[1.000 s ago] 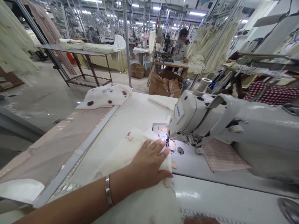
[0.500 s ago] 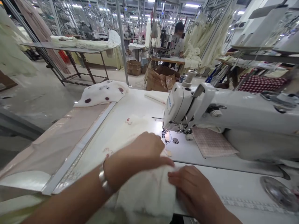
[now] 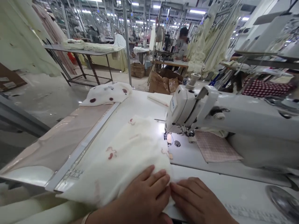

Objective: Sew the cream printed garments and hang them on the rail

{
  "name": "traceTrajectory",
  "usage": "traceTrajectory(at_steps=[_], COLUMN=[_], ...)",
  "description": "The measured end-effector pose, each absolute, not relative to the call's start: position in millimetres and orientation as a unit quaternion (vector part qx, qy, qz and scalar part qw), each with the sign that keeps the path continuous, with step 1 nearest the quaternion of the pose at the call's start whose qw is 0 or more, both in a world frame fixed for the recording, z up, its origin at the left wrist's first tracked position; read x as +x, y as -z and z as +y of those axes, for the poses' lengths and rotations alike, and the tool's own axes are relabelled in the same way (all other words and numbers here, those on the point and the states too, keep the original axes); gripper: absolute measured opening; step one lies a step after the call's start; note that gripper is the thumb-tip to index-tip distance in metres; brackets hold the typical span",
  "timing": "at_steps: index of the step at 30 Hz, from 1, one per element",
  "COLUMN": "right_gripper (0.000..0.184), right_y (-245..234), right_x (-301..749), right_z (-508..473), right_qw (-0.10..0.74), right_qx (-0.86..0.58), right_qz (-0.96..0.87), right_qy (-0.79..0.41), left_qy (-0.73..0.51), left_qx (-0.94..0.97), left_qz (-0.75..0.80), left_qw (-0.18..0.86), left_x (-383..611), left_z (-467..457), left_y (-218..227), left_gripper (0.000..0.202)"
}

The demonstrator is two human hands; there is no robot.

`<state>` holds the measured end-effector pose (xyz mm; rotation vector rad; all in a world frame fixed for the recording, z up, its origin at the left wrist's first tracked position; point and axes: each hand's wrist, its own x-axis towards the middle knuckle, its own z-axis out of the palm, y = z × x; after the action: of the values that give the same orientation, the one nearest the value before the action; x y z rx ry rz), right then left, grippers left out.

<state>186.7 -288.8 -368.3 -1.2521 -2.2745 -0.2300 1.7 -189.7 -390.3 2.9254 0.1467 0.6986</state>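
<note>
A cream fabric piece (image 3: 137, 146) with small reddish printed motifs lies across the sewing table, its right edge beside the needle area of a white sewing machine (image 3: 182, 109). My left hand (image 3: 149, 193) rests on the near part of the fabric, fingers bent over its right edge and thumb low. Close beside it, my right hand (image 3: 196, 199) pinches the same edge between fingers and thumb. The fingertips of both hands nearly meet. What lies under the palms is hidden.
A white cloth with dark spots (image 3: 107, 93) sits at the table's far left. Pinkish checked fabric (image 3: 217, 146) lies under the machine arm. Beyond the table stand a cardboard box (image 3: 161, 82) and a person (image 3: 183, 46) at another machine.
My left hand has moved back toward me, from near the needle to beside my right hand. More of the cream fabric shows, lying flatter. The view has shifted slightly.
</note>
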Motion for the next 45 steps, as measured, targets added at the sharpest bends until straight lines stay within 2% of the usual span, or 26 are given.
traceTrajectory(at_steps=[5, 10, 15, 25, 30, 32, 34, 37, 40, 43, 45], right_gripper=[0.017, 0.018, 0.02, 0.022, 0.021, 0.019, 0.016, 0.014, 0.014, 0.015, 0.024], right_y=[369.7, 373.6, 379.3, 393.7, 364.3, 355.1, 354.4, 363.9, 369.6, 362.6, 351.6], right_x=[198.0, 213.9, 229.6, 237.5, 216.5, 199.5, 181.8, 161.3, 153.5, 156.7, 160.7], right_z=[-260.8, -229.7, -206.6, -200.0, -221.5, -239.5, -258.1, -278.7, -290.1, -295.2, -293.4], right_qw=[0.26, 0.244, 0.21, 0.235, 0.254, 0.25, 0.245, 0.246, 0.257, 0.259, 0.284], right_qx=[-0.478, -0.506, -0.568, -0.571, -0.55, -0.535, -0.519, -0.528, -0.549, -0.53, -0.548], right_qz=[-0.832, -0.825, -0.794, -0.782, -0.792, -0.804, -0.817, -0.812, -0.795, -0.806, -0.786], right_qy=[0.108, 0.071, 0.049, 0.086, 0.074, 0.062, 0.057, 0.037, -0.006, -0.046, -0.031], left_qy=[-0.143, -0.145, -0.128, -0.155, -0.161, -0.183, -0.209, -0.159, -0.162, -0.171, -0.233], left_qx=[0.981, 0.981, 0.984, 0.983, 0.982, 0.976, 0.973, 0.977, 0.955, 0.96, 0.96], left_qz=[0.04, -0.007, -0.038, -0.027, 0.075, 0.108, 0.087, 0.095, 0.234, 0.212, 0.148], left_qw=[0.122, 0.131, 0.12, 0.089, 0.07, 0.041, 0.042, 0.109, 0.089, 0.063, 0.048], left_x=[13.9, 32.5, 52.0, 76.3, 43.6, 19.8, 4.0, 10.6, 40.6, 60.5, 59.0], left_z=[-151.0, -103.5, -66.5, -33.7, -94.6, -139.4, -172.1, -167.3, -116.1, -87.3, -99.6], left_y=[375.2, 371.9, 371.4, 357.7, 377.2, 387.8, 390.9, 378.7, 364.7, 356.8, 344.8], left_gripper=[0.031, 0.019, 0.021, 0.032, 0.019, 0.028, 0.016, 0.022, 0.021, 0.015, 0.018])
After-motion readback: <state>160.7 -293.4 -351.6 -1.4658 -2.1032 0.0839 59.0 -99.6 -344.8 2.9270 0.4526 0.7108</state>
